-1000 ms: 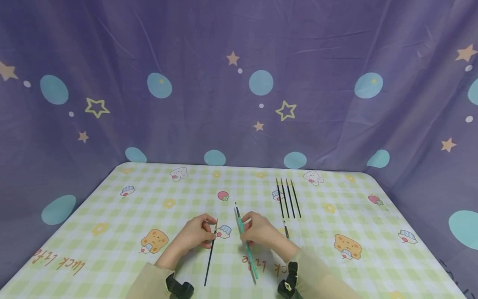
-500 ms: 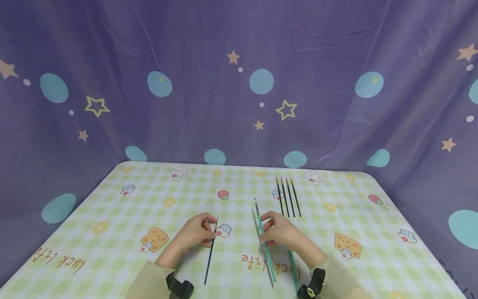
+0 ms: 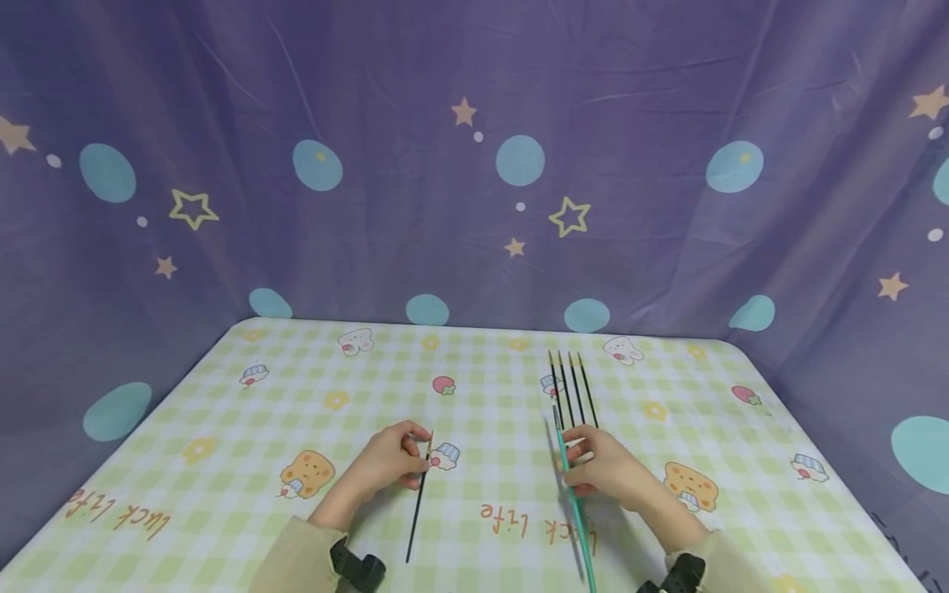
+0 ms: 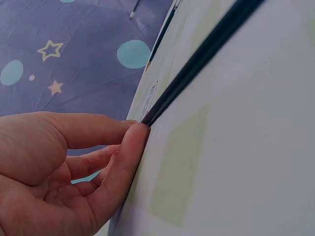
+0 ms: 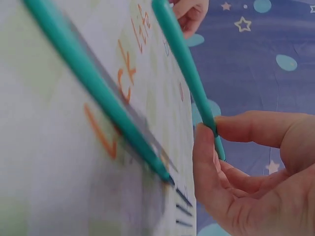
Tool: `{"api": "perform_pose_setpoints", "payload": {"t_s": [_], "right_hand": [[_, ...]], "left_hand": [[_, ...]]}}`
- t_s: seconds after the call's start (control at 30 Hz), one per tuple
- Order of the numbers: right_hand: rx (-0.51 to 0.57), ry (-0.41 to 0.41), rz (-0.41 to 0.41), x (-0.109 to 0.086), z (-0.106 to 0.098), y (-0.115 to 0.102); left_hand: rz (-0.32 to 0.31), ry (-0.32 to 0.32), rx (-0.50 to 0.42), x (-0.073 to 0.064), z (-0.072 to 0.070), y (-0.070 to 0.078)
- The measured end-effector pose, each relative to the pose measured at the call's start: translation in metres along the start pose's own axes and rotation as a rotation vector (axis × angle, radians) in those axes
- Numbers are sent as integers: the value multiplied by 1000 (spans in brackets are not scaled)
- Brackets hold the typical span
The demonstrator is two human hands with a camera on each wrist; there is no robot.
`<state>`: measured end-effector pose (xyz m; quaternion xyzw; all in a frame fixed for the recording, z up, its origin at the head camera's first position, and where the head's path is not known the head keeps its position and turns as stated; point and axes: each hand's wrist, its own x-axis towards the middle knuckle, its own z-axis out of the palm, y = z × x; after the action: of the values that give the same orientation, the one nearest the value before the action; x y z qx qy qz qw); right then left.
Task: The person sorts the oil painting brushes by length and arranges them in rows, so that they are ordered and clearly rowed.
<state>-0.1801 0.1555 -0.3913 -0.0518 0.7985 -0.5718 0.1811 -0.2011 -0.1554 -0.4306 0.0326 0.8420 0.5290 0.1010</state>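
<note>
In the head view my left hand (image 3: 393, 459) pinches a thin black paintbrush (image 3: 417, 519) near its bristle end, the handle slanting toward me. The left wrist view shows thumb and finger meeting on that dark handle (image 4: 202, 61). My right hand (image 3: 610, 468) holds a teal paintbrush (image 3: 566, 461) between thumb and fingers, bristles pointing away from me. In the right wrist view this held teal handle (image 5: 189, 66) is raised off the cloth. A second teal paintbrush (image 5: 93, 93) lies on the cloth beneath; in the head view the held one overlaps it.
Several slim black paintbrushes (image 3: 585, 387) lie side by side beyond my right hand, bristles away from me. A green checked tablecloth (image 3: 296, 420) with printed cartoons and lettering covers the table. A purple curtain (image 3: 415, 247) with stars hangs behind its far edge.
My right hand has moved right with the teal paintbrush, from the table's middle to over the second teal one, near the black row. The left hand stays put with its black paintbrush.
</note>
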Motion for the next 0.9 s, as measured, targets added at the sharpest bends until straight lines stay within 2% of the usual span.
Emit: {"api": "perform_pose_setpoints", "payload": {"t_s": [0.17, 0.4, 0.57, 0.9], "right_hand": [[-17, 25, 23, -7, -10, 8], [-50, 18, 61, -16, -17, 16], [-59, 28, 89, -19, -16, 22], [-85, 98, 132, -23, -10, 27]], "left_hand": [[5, 1, -1, -1, 0, 3], [3, 0, 4, -1, 0, 3], [2, 0, 8, 0, 0, 2], [-1, 13, 20, 1, 1, 1]]}}
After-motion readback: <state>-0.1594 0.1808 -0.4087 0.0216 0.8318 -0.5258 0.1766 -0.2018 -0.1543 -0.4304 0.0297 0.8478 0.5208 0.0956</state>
